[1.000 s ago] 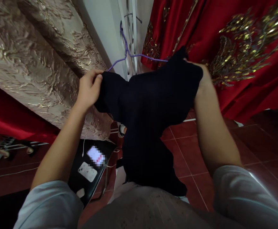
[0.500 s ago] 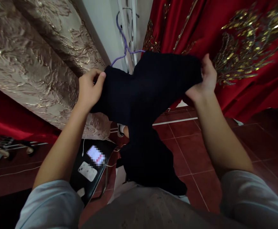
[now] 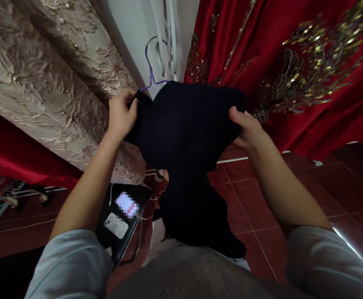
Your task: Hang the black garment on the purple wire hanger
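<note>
A black garment (image 3: 187, 137) hangs in front of the person, in the middle of the view. All places below are told from this garment.

The left hand (image 3: 122, 114) is at the garment's upper left corner. Its fingers are closed tight and they pinch a fold of the black cloth there. The right hand (image 3: 246, 128) is at the upper right edge. It is closed too, with the thumb on top of the cloth and the other fingers under it, so the cloth is caught between them. Between the two hands the garment is stretched wide; below them it becomes narrow and falls down to the person's lap.

A purple hanger (image 3: 150, 72) comes out just above the garment's upper left part, near the left hand. Its hook goes up along a white wall (image 3: 131, 41). How the hanger sits inside the garment I cannot tell, because the cloth hides it.

Behind the garment on the right hangs a red cloth (image 3: 293, 104) with gold embroidery. On the left hangs a beige cloth (image 3: 44, 83) with a raised pattern. Below the garment on the left stands a black stool (image 3: 137, 193), and a phone (image 3: 126, 204) with a lit screen lies on it. Under the garment on the right is the red tiled floor (image 3: 262, 195).
</note>
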Motion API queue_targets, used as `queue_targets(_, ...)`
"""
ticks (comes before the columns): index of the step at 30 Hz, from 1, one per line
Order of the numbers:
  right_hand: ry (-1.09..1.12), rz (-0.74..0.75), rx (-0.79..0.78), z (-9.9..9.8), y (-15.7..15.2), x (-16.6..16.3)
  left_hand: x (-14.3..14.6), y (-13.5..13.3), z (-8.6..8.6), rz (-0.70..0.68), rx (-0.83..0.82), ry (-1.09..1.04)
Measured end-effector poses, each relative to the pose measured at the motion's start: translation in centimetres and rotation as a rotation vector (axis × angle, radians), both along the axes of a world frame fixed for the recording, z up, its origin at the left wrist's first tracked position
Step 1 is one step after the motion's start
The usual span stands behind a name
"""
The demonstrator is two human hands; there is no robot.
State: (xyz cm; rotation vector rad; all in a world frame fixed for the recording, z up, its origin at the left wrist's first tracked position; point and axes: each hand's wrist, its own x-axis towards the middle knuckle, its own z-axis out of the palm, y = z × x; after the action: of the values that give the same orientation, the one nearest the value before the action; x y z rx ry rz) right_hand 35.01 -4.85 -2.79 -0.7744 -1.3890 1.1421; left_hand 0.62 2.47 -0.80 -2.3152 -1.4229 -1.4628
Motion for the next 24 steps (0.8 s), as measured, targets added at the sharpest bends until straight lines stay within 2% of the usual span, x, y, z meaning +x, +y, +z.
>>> queue_targets(4,0.003,-0.115,0.074,1.1,1.0,-1.1,0.5,-0.2,0.3,0.026,-0.006,-0.013)
queue_targets(7,-0.019,-0.028,0.093,1.3,0.6,-1.5,0.8,-0.6,0.6,0.026,-0.065,-0.059)
queue_targets(9,-0.04,-0.021,0.129,1.3,0.4,-1.5,1.2,-1.0,0.9,0.082,-0.087,0.001)
queue_targets(13,-0.044,-0.172,0.189,1.9,1.8,-1.7,1.3,-0.9,1.5,0.197,-0.088,0.137)
queue_targets(16,-0.021,-0.178,0.156,2.3,3.1,-1.5,0.3,0.0,1.4,0.19,-0.022,0.082)
queue_targets(18,-0.001,-0.038,0.098,2.0,3.2,-0.9,-0.7,0.4,0.9,0.16,0.027,0.04)
queue_targets(19,-0.004,0.11,0.058,1.8,2.9,-0.5,-1.2,0.5,0.6,0.137,0.043,0.029)
queue_targets(22,-0.159,0.764,-0.067,0.8,2.1,0.9,-2.0,0.0,-0.3,-0.027,0.057,-0.003)
queue_targets(23,-0.238,0.914,-0.09,0.5,2.0,1.1,-1.8,-0.5,-0.5,-0.118,0.056,-0.017)
queue_targets(24,-0.314,0.961,-0.089,0.2,2.0,1.1,-1.4,-1.1,-0.5,-0.22,0.055,-0.029)
